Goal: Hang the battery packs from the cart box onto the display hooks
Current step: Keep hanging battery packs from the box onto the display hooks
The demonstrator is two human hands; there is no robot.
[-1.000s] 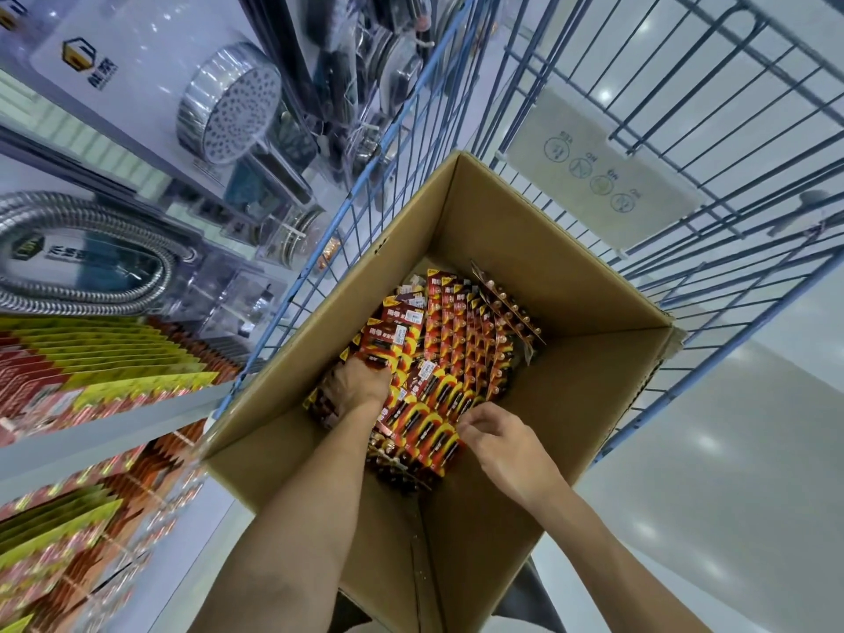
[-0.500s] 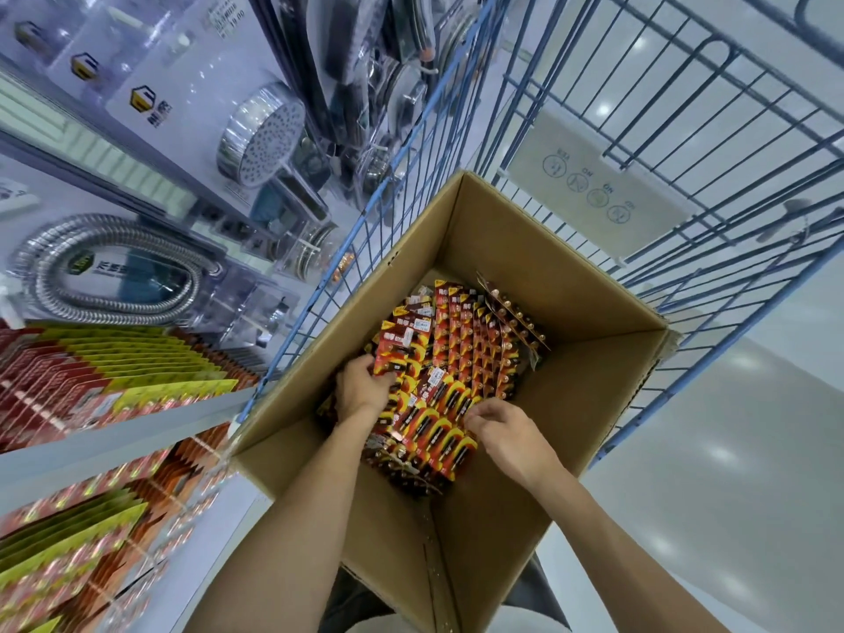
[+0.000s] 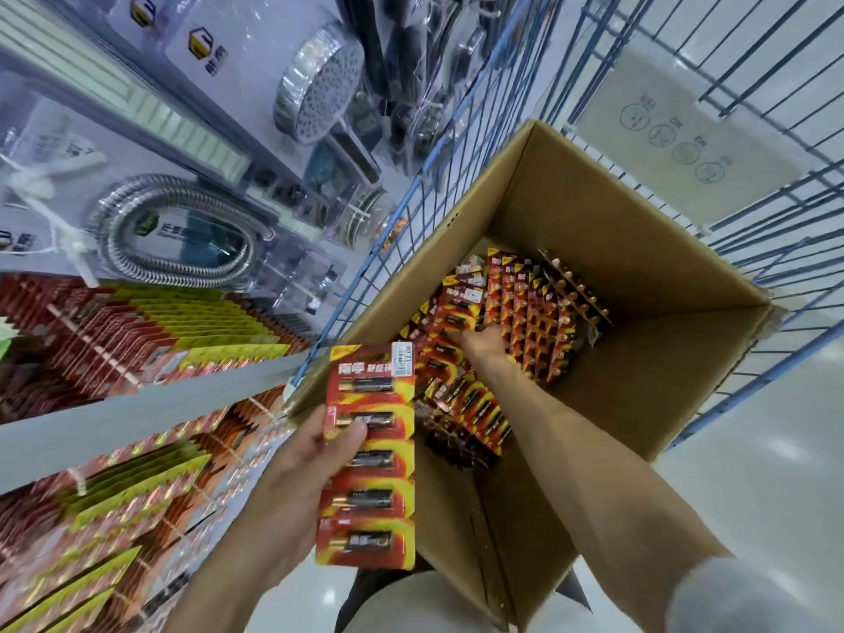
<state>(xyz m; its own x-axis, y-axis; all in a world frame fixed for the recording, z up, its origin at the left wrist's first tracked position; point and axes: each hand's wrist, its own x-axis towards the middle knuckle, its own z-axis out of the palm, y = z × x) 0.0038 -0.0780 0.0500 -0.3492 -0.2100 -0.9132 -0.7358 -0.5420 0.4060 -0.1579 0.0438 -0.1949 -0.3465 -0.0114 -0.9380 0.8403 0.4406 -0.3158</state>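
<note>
Store aisle, display hooks point(image 3: 150, 326) at 9 o'clock. Left hand point(image 3: 292, 486) grips battery strip point(image 3: 367, 454), long axis 12–6, nearer the hooks. Right hand point(image 3: 484, 342) down among battery packs point(image 3: 525, 312) in cart box point(image 3: 593, 230); closure not discernible.

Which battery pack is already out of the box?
The long strip of five batteries in the left hand, held upright beside the box. All others still lie inside it, where the right hand is reaching among them.
</note>
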